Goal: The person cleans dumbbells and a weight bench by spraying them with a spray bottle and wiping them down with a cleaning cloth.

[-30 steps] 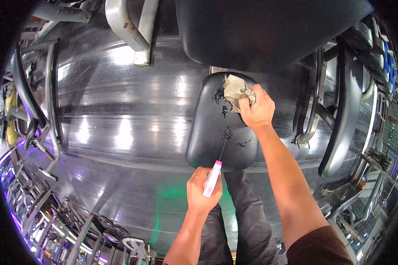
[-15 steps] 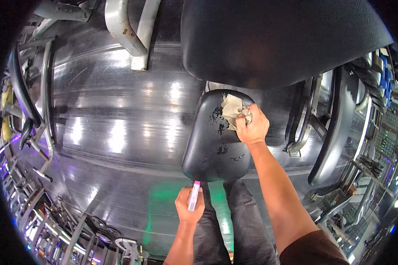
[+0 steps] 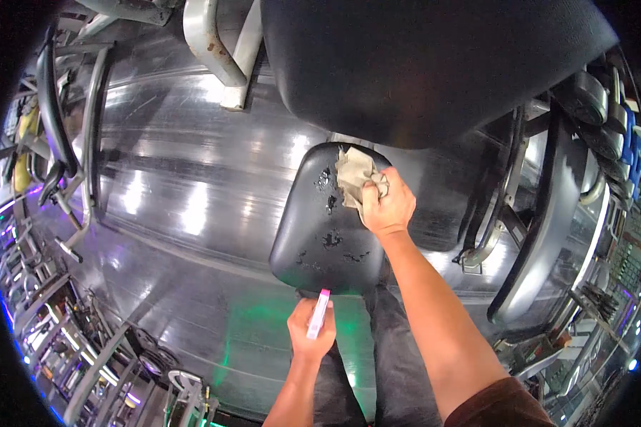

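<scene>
Black padded gym seat [image 3: 308, 220] sits between a bigger black pad [image 3: 420, 64] and the person's legs [image 3: 402, 349], shiny wet-looking splotches [image 3: 330, 239] across it. Right hand [image 3: 393, 204] is clutching a crumpled beige wipe [image 3: 353, 173] at its far end; left hand [image 3: 310, 329]'s wrapped round a pink-tipped spray bottle [image 3: 318, 317] by the near edge.

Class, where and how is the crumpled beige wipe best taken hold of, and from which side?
Grip the beige wipe probably by its bunched right end, coming from the right: the gathered folds there give a thicker hold, and the right hand has it there. The left part spreads flatter over the black seat pad, offering less to pinch.
</scene>
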`<action>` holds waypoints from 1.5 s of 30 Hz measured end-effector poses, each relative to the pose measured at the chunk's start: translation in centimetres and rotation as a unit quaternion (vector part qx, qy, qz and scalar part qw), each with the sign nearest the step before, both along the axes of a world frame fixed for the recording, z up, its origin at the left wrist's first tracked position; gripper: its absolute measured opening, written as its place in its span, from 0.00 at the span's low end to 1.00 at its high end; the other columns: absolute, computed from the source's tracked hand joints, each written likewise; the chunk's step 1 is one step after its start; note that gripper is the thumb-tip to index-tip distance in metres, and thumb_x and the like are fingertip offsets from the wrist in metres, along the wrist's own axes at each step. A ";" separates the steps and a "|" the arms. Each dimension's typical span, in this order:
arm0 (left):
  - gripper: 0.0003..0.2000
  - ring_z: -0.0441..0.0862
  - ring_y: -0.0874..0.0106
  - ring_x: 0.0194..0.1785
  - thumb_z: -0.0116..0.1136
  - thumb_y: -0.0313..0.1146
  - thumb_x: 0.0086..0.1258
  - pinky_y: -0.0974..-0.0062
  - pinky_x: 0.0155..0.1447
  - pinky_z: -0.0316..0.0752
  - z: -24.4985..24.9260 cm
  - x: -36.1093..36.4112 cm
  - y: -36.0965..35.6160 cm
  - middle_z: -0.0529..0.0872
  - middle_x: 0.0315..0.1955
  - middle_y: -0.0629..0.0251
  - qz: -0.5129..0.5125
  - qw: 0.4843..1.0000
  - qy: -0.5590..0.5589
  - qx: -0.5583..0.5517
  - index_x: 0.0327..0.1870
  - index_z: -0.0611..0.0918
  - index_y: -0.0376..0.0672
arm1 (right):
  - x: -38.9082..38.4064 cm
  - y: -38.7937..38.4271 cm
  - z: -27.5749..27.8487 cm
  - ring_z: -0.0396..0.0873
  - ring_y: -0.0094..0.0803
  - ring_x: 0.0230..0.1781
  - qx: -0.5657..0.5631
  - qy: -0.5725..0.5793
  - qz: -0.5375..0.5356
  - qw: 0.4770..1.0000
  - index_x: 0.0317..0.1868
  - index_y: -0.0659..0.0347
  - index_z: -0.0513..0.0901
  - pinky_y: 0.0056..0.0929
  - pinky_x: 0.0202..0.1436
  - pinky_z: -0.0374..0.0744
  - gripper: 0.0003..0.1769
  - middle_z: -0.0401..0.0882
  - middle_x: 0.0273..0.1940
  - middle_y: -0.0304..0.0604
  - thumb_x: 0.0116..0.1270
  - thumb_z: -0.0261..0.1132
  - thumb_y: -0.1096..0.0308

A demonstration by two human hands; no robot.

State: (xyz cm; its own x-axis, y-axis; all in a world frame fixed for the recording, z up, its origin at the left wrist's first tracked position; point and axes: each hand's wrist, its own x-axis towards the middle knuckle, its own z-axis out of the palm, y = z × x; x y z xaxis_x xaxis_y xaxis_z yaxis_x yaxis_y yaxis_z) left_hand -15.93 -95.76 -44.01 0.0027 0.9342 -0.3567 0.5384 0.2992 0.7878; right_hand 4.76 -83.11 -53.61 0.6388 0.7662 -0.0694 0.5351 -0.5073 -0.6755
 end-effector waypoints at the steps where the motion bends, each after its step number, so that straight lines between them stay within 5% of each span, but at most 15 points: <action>1: 0.12 0.71 0.72 0.21 0.67 0.27 0.66 0.70 0.28 0.67 0.5 1.0 0.4 0.74 0.18 0.65 0.011 1.000 -0.003 -0.018 0.25 0.75 0.39 | 0.4 -0.1 0.2 0.84 0.56 0.36 -0.027 0.035 -0.019 0.999 0.35 0.58 0.82 0.50 0.39 0.80 0.14 0.85 0.33 0.54 0.56 0.63 0.56; 4: 0.12 0.70 0.75 0.23 0.67 0.28 0.68 0.71 0.29 0.66 0.5 3.6 2.1 0.74 0.18 0.66 0.016 0.999 0.040 -0.010 0.26 0.76 0.37 | 3.2 -1.0 0.7 0.81 0.42 0.32 -0.008 0.263 -0.098 0.960 0.35 0.61 0.82 0.40 0.41 0.78 0.17 0.84 0.31 0.46 0.65 0.60 0.55; 6: 0.07 0.72 0.73 0.20 0.67 0.27 0.66 0.72 0.27 0.68 -0.1 4.7 3.3 0.77 0.18 0.65 0.006 0.996 0.029 0.082 0.31 0.80 0.38 | 7.6 -3.1 0.0 0.77 0.29 0.35 0.044 0.456 -0.142 0.878 0.39 0.63 0.84 0.32 0.46 0.76 0.18 0.83 0.35 0.40 0.69 0.59 0.55; 10: 0.07 0.72 0.72 0.21 0.67 0.27 0.66 0.71 0.29 0.69 0.5 6.5 5.0 0.77 0.18 0.63 -0.005 0.996 0.036 0.086 0.31 0.80 0.37 | 14.0 -12.2 0.1 0.75 0.26 0.41 -0.052 0.410 -0.127 0.902 0.41 0.64 0.84 0.28 0.52 0.74 0.19 0.81 0.40 0.37 0.74 0.55 0.55; 12: 0.07 0.72 0.72 0.21 0.67 0.27 0.66 0.71 0.29 0.69 1.8 8.1 5.8 0.77 0.18 0.63 -0.001 0.994 0.040 0.099 0.31 0.80 0.37 | 16.9 -20.0 -4.0 0.70 0.30 0.33 -0.010 0.331 -0.005 0.943 0.34 0.67 0.78 0.37 0.39 0.71 0.18 0.75 0.28 0.42 0.73 0.57 0.59; 16: 0.08 0.73 0.71 0.22 0.67 0.29 0.67 0.71 0.30 0.69 2.6 9.1 5.2 0.77 0.18 0.62 0.000 0.998 0.037 0.047 0.31 0.80 0.37 | 18.1 -31.2 -2.0 0.74 0.41 0.33 -0.205 0.278 -0.036 0.938 0.37 0.68 0.78 0.41 0.40 0.73 0.16 0.76 0.31 0.55 0.71 0.57 0.61; 18: 0.08 0.74 0.71 0.23 0.67 0.29 0.67 0.70 0.31 0.70 2.7 9.2 4.2 0.78 0.19 0.62 -0.005 0.997 0.049 0.052 0.31 0.80 0.36 | 19.3 -38.8 -4.6 0.78 0.40 0.38 -0.273 0.093 0.182 0.940 0.39 0.69 0.82 0.40 0.47 0.75 0.21 0.82 0.35 0.53 0.71 0.57 0.56; 22: 0.09 0.75 0.69 0.23 0.67 0.30 0.67 0.68 0.32 0.71 2.0 8.5 0.6 0.78 0.19 0.61 0.024 0.997 0.066 0.034 0.29 0.80 0.36 | 16.7 -42.3 -3.8 0.81 0.42 0.38 -0.342 0.245 -0.045 0.906 0.42 0.69 0.83 0.40 0.47 0.77 0.20 0.84 0.35 0.56 0.67 0.60 0.56; 24: 0.11 0.75 0.68 0.24 0.67 0.30 0.67 0.67 0.33 0.72 1.7 7.0 -1.6 0.78 0.19 0.60 0.026 0.997 0.068 -0.006 0.27 0.79 0.36 | 15.2 -42.4 -3.4 0.82 0.43 0.38 -0.354 0.253 -0.034 0.900 0.44 0.69 0.83 0.39 0.46 0.78 0.21 0.84 0.35 0.56 0.66 0.62 0.56; 25: 0.11 0.75 0.68 0.24 0.67 0.30 0.67 0.67 0.33 0.71 1.4 6.3 -2.6 0.78 0.19 0.60 0.044 0.996 0.067 -0.025 0.27 0.79 0.36 | 14.6 -39.6 -1.4 0.83 0.57 0.48 -0.383 0.305 -0.043 0.871 0.47 0.71 0.83 0.43 0.54 0.78 0.26 0.84 0.42 0.66 0.64 0.61 0.53; 32: 0.11 0.71 0.76 0.25 0.67 0.29 0.68 0.71 0.32 0.70 1.1 3.2 -6.8 0.77 0.20 0.66 0.109 0.990 0.053 -0.067 0.27 0.78 0.36 | 12.4 -28.6 0.5 0.85 0.52 0.44 -0.323 0.292 0.055 0.899 0.49 0.71 0.82 0.43 0.51 0.79 0.25 0.85 0.37 0.62 0.65 0.61 0.54; 35: 0.09 0.75 0.78 0.24 0.68 0.30 0.69 0.74 0.30 0.73 1.7 2.1 -6.8 0.79 0.22 0.68 0.153 0.988 0.011 -0.035 0.32 0.79 0.36 | 12.0 -24.7 -0.4 0.85 0.47 0.38 -0.266 0.314 0.024 0.911 0.51 0.71 0.80 0.41 0.47 0.79 0.26 0.85 0.34 0.58 0.65 0.61 0.54; 37: 0.08 0.79 0.77 0.24 0.68 0.29 0.68 0.75 0.30 0.76 2.3 0.9 -6.7 0.82 0.25 0.67 0.168 0.986 0.003 0.002 0.36 0.81 0.35 | 11.9 -21.1 0.6 0.76 0.25 0.30 -0.180 0.304 0.038 0.935 0.47 0.66 0.81 0.30 0.35 0.75 0.18 0.81 0.31 0.41 0.67 0.61 0.59; 39: 0.07 0.78 0.79 0.30 0.68 0.27 0.69 0.76 0.35 0.75 4.3 0.7 -5.9 0.81 0.27 0.68 0.225 0.973 -0.043 -0.033 0.35 0.80 0.35 | 11.5 -16.2 3.4 0.74 0.26 0.25 -0.092 0.314 0.005 0.945 0.50 0.70 0.79 0.31 0.31 0.74 0.19 0.78 0.26 0.42 0.68 0.62 0.60; 45: 0.08 0.82 0.75 0.32 0.67 0.27 0.69 0.75 0.39 0.79 5.5 -1.6 -4.6 0.82 0.31 0.66 0.238 0.970 -0.049 -0.017 0.41 0.79 0.36 | 10.1 -6.7 8.1 0.72 0.24 0.35 0.022 0.251 -0.050 0.966 0.48 0.66 0.80 0.28 0.42 0.73 0.18 0.78 0.34 0.39 0.73 0.58 0.57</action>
